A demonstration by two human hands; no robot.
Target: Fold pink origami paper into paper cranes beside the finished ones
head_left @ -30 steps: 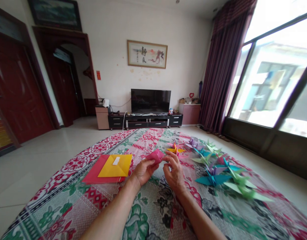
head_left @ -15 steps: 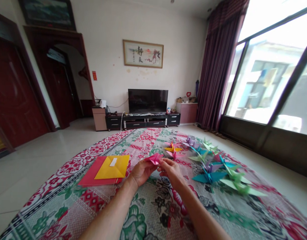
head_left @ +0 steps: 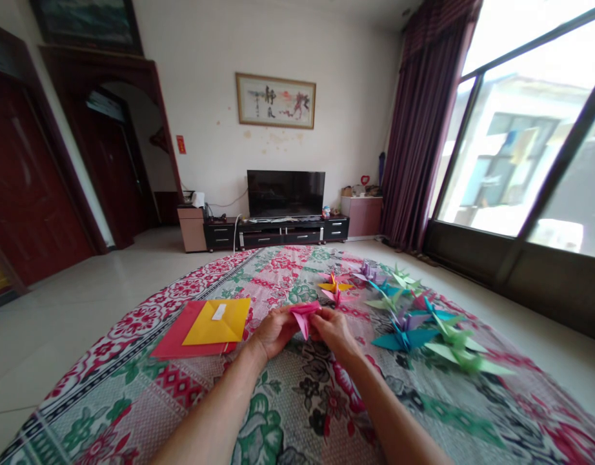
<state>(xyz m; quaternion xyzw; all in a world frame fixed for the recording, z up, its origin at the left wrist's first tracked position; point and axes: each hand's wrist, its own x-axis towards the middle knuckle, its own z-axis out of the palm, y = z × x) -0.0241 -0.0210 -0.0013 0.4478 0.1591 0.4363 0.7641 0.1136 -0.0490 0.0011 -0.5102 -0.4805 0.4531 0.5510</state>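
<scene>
Between my hands is a pink folded paper crane (head_left: 303,316), held above the patterned tablecloth with a pointed flap hanging down toward me. My left hand (head_left: 274,332) pinches its left side. On its right side, the fingers of my right hand (head_left: 332,328) are closed on the paper; their tips are partly hidden. Just beyond my right hand rest a small pink crane (head_left: 337,297) and an orange crane (head_left: 334,284). To the left of my left hand lies a stack of yellow paper (head_left: 234,326) on top of red paper (head_left: 174,332), with a small white label on the yellow.
Several finished cranes stand on the right, among them a blue crane (head_left: 406,337), a light green crane (head_left: 464,352) and a purple crane (head_left: 368,271). The round table's tablecloth (head_left: 201,400) is floral. Beyond it stands a television (head_left: 286,194) on a low cabinet.
The pink crane has turned in my hands, and a pointed flap now hangs down at its front. My right hand has shifted slightly, its fingers closer around the paper.
</scene>
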